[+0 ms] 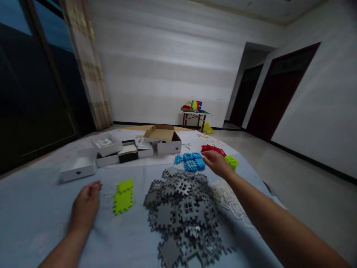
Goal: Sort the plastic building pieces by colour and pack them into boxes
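Green tiles [123, 204] are lying just beside the left hand [86, 203], apart from the grey tiles [164, 215], perhaps to give them room on the cloth [119, 243]. That hand's fingers are forming a loose curl, and nothing is showing in them, though whether the palm is hiding something I cannot tell. Out past the heap's far right, the right hand [216, 162] is hovering near the blue tiles [191, 165] and the red pieces [205, 148], its fingertips making a narrow bunch; blur is masking whether they are gripping anything. Its forearm is crossing close by the white pieces [221, 189], probably because they are lying nearer the body. Colours are mostly keeping to separate heaps, seemingly so none are mixing, with a green stack [231, 162] sitting beside the red. Grey is taking the middle, likely for its bulk, while open boxes [169, 149] are standing farther back, apparently freeing the near cloth.
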`<action>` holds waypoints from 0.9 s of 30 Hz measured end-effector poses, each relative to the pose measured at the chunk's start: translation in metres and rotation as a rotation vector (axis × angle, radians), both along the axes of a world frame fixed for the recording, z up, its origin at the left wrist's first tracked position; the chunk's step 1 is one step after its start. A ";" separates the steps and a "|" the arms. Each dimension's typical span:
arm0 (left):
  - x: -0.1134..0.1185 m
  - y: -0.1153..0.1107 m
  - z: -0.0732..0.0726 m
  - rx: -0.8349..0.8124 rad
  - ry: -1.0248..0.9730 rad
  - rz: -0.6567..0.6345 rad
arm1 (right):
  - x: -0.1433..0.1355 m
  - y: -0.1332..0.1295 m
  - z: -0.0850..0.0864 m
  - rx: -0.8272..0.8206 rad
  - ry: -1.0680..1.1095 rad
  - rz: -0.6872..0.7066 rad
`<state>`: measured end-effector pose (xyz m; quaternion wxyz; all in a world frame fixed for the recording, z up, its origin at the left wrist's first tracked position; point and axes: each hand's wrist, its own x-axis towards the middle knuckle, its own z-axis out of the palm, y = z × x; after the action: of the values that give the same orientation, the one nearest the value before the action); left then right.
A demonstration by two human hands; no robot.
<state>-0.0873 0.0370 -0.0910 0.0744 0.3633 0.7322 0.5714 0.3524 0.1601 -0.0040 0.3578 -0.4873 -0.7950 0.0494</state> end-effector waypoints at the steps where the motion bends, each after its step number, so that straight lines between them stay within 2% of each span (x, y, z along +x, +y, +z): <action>1: 0.002 0.000 -0.001 0.013 -0.007 -0.006 | -0.023 -0.010 0.001 -0.011 -0.020 0.094; 5: 0.003 0.001 -0.006 0.072 -0.028 -0.014 | -0.111 -0.056 0.003 -0.077 -0.170 0.375; 7: 0.001 0.001 -0.009 0.099 -0.036 -0.021 | -0.150 -0.077 0.002 -0.132 -0.247 0.440; 10: 0.000 0.001 -0.012 0.131 -0.048 -0.028 | -0.197 -0.100 -0.001 -0.193 -0.391 0.439; 14: 0.002 0.002 -0.013 0.150 -0.061 -0.033 | -0.243 -0.116 -0.008 -0.201 -0.565 0.355; 17: 0.003 0.001 -0.012 0.151 -0.069 -0.035 | -0.265 -0.120 -0.014 -0.211 -0.639 0.289; 20: 0.003 0.000 -0.010 0.148 -0.073 -0.037 | -0.276 -0.121 -0.019 -0.218 -0.668 0.264; 27: 0.005 -0.002 -0.003 0.123 -0.073 -0.054 | -0.269 -0.120 -0.018 -0.242 -0.673 0.349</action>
<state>-0.0822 0.0348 -0.0938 0.0939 0.3659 0.6824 0.6258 0.0835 0.0402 -0.0221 0.0033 -0.3726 -0.9271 0.0403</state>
